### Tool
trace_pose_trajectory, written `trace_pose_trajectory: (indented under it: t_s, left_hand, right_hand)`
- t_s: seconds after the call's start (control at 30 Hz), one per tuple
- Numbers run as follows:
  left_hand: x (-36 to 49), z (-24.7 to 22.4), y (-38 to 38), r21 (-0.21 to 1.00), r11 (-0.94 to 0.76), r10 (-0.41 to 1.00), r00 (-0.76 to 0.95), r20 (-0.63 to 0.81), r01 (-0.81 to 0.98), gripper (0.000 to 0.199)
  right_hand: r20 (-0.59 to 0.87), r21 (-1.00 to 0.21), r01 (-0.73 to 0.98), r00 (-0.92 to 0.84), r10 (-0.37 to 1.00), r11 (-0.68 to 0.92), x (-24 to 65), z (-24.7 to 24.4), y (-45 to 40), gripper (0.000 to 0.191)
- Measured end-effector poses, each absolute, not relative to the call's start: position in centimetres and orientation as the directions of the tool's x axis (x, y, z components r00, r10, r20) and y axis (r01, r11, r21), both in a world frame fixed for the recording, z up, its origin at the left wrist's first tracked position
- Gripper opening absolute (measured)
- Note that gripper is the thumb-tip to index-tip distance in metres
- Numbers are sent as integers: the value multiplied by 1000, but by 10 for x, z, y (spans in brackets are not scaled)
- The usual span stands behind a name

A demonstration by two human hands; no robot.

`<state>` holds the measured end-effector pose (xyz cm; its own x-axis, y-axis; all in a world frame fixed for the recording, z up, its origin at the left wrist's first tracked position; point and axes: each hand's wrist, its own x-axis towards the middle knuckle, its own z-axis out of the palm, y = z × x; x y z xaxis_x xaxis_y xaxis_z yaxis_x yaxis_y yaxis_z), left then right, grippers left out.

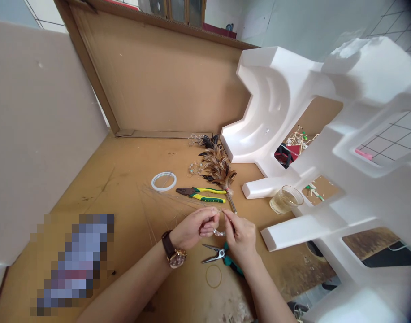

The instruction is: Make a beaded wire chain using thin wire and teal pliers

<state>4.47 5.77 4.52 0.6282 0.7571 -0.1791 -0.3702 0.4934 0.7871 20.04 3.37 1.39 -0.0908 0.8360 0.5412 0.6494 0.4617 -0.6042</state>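
My left hand (pixel 195 226), with a dark-strapped watch (pixel 174 252) on the wrist, pinches a thin, pale strand near the middle of the table. Close beside it on the right, my right hand (pixel 239 231) pinches the same strand, its fingertips almost touching the left ones. A short string of clear beads (pixel 219 233) hangs between the two hands. Under my right hand lie green-handled long-nose pliers (pixel 218 254) with their jaws spread. Just beyond the hands are yellow-green pliers (pixel 201 194) and a bundle of brown feathers (pixel 218 166).
A white ring-shaped spool (pixel 164 181) and loose wires lie left of the pliers. A yellow ring (pixel 214 276) is near the front. White foam packing (pixel 275 107) fills the right, with a glass (pixel 286 199) beside it. Cardboard (pixel 165 67) stands behind; a blurred-out item (pixel 75 260) lies left.
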Motion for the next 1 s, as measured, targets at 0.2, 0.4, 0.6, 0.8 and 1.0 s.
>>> trace_pose_trajectory:
  t_s: [0.2, 0.4, 0.6, 0.8, 1.0]
  left_hand:
    - [43, 44, 60, 672, 629, 678, 700, -226, -392, 26]
    - [42, 44, 60, 665, 625, 671, 716, -190, -409, 24]
    - [42, 44, 60, 629, 639, 667, 727, -164, -444, 25]
    - [42, 41, 61, 538, 698, 635, 756, -158, -473, 25]
    - [42, 41, 61, 499, 742, 600, 776, -194, -448, 24]
  right_hand:
    - [690, -388, 733, -169, 703, 558, 199, 14, 34, 28]
    - [740, -316, 744, -194, 644, 588, 199, 12, 36, 27]
    - [750, -311, 735, -200, 630, 603, 198, 15, 35, 28]
    - [755, -310, 732, -197, 625, 606, 197, 15, 34, 28]
    - [755, -326, 715, -196, 625, 618, 197, 13, 35, 30]
